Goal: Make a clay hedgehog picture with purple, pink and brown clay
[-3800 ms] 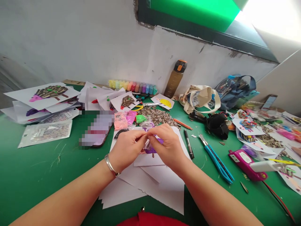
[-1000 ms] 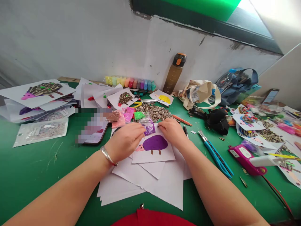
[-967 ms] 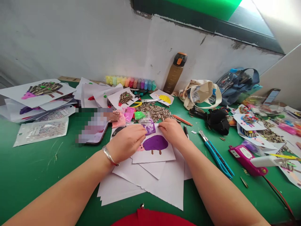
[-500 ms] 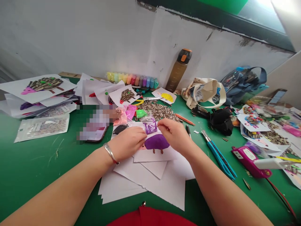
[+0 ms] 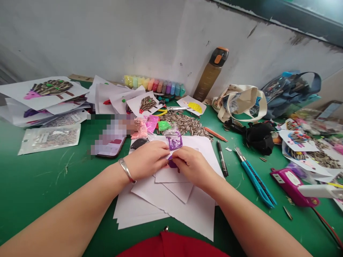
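A purple clay shape (image 5: 173,163) lies on a white sheet (image 5: 171,177), mostly covered by my right hand (image 5: 191,163). The fingertips of that hand are pinched together on the shape; anything between them is too small to name. My left hand (image 5: 150,159), a silver bangle at its wrist, rests on the paper at the left, its fingers close together and nearly touching the right fingertips. Whether it holds anything is hidden. Just beyond the hands sits a bag of purple clay (image 5: 174,140), with green clay (image 5: 164,125) and black clay (image 5: 139,143) nearby.
Behind the clay is a pile of striped seeds (image 5: 184,123). On the right lie a pen (image 5: 222,159), a blue cutter (image 5: 255,178) and a magenta device (image 5: 294,187). A phone (image 5: 111,147) and stacked pictures (image 5: 50,92) are at the left; a bottle (image 5: 211,74) stands behind.
My right hand has moved left and down onto the purple shape, covering most of it. The pen and more of the paper are now uncovered. The view has shifted slightly.
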The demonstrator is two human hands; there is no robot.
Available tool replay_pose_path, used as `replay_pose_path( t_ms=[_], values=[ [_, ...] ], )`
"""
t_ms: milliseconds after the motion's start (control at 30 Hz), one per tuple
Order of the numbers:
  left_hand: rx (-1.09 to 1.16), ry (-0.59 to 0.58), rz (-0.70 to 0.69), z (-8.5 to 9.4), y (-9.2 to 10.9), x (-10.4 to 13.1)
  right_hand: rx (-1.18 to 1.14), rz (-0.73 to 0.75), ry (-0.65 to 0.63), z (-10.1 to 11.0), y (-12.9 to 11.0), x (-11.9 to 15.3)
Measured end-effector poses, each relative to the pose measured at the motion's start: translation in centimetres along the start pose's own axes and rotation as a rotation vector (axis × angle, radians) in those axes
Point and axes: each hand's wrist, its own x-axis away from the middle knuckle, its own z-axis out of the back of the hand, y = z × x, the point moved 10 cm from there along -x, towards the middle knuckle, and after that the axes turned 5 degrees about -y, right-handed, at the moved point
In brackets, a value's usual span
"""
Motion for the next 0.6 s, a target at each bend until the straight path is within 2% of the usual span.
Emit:
replay_pose_path(
  t_ms=[300,600],
  values=[
    [0.030,0.005,0.020,0.1,-0.2,-0.1,0.101,0.050,-0.014,-0.6,-0.3,0.0],
    [0.038,0.024,0.020,0.0,-0.3,-0.1,0.314,0.097,-0.027,-1.3,-0.5,-0.1]
  ],
)
